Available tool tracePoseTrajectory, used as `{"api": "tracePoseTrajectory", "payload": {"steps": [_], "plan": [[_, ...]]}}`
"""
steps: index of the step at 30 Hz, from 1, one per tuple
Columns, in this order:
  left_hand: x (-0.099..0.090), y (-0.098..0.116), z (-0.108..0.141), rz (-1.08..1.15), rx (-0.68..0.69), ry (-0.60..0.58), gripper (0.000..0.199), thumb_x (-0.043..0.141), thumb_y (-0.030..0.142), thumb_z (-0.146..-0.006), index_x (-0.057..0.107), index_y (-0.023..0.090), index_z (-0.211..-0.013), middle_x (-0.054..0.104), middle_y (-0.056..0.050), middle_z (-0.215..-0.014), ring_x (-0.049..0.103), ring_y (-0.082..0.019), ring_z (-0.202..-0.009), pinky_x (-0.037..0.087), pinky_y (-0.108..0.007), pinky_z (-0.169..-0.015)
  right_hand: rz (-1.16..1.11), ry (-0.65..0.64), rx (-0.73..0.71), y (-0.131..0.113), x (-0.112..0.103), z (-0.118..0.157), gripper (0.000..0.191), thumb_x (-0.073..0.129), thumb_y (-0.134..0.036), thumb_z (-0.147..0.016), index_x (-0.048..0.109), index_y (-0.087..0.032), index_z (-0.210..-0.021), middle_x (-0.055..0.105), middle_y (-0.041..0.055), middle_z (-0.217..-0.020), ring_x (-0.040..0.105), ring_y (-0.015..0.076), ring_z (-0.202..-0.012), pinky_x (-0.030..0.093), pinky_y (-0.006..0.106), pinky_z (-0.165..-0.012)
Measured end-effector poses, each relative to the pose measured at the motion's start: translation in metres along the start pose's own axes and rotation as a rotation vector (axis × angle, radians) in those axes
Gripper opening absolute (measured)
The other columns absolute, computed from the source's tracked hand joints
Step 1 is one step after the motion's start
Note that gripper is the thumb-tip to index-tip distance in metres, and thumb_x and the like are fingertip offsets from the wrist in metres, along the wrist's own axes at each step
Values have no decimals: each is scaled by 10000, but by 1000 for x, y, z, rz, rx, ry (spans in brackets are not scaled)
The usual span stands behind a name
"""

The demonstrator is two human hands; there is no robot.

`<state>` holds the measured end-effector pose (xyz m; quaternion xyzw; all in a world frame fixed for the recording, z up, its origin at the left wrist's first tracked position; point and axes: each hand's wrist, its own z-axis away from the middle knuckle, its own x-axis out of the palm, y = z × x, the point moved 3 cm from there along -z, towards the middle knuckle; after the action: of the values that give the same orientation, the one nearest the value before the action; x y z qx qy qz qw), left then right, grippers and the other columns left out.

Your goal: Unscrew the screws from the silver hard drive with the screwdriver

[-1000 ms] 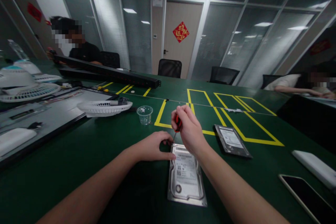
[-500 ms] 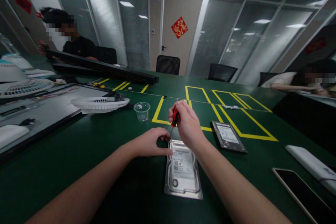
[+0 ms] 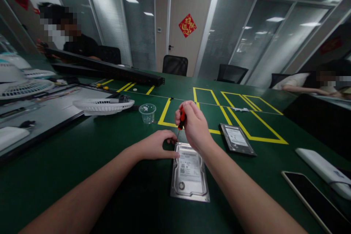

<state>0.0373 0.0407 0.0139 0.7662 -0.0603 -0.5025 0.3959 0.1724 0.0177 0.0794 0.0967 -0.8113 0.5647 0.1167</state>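
A silver hard drive (image 3: pixel 190 175) with a white label lies flat on the green table (image 3: pixel 120 190). My right hand (image 3: pixel 193 122) is closed on a red and black screwdriver (image 3: pixel 181 117), whose thin shaft slants down to the drive's far left corner. At that same corner is my left hand (image 3: pixel 155 146), its thumb on the drive's left edge and its fingers curled by the screwdriver tip, with a gap between thumb and fingers. Whether those fingertips pinch anything is too small to tell. A second hard drive (image 3: pixel 237 139) rests to the right.
A clear plastic cup (image 3: pixel 148 114) stands beyond my left hand, near a white fan grille (image 3: pixel 102 105). Yellow tape (image 3: pixel 253 139) marks the table. A phone (image 3: pixel 309 197) and a white device (image 3: pixel 323 170) lie at right. People sit at far left and far right.
The whole view has shifted slightly, so the drive and both hands appear a little higher. Both hands keep their places at the drive's corner, the screwdriver still held.
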Motion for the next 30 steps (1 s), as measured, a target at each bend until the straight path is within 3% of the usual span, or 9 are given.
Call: {"api": "tracePoseTrajectory", "payload": {"steps": [11, 19, 24, 30], "plan": [[0, -2, 0, -8, -13, 3, 448, 817, 498, -760, 682, 168, -1032, 680, -43, -983, 614, -205, -888, 505, -306, -774, -32, -16, 3, -3, 2, 0, 242, 567, -426, -948, 558, -219, -822, 591, -25, -739, 498, 87, -582, 387, 236, -543], [0, -2, -1, -15, -12, 5, 450, 821, 505, -751, 680, 164, -1009, 672, -40, -957, 612, -205, -872, 500, -307, -761, -73, -50, -4, 2, 2, 2, 286, 531, -490, -964, 560, -225, -860, 580, -27, -734, 469, 90, -568, 336, 243, -528], [1, -1, -1, -3, 1, 5, 425, 819, 475, -760, 683, 173, -1027, 683, -36, -964, 618, -203, -876, 499, -305, -769, 1, -63, -26, 2, 1, 2, 255, 568, -461, -956, 557, -236, -835, 560, -41, -667, 476, 101, -569, 327, 247, -525], [1, -1, 0, -19, -10, -1, 448, 823, 495, -750, 686, 168, -1025, 678, -44, -960, 616, -210, -878, 497, -306, -761, -15, -43, -20, 1, 0, -1, 257, 532, -408, -968, 631, -204, -848, 574, -14, -731, 523, 95, -604, 356, 250, -554]]}}
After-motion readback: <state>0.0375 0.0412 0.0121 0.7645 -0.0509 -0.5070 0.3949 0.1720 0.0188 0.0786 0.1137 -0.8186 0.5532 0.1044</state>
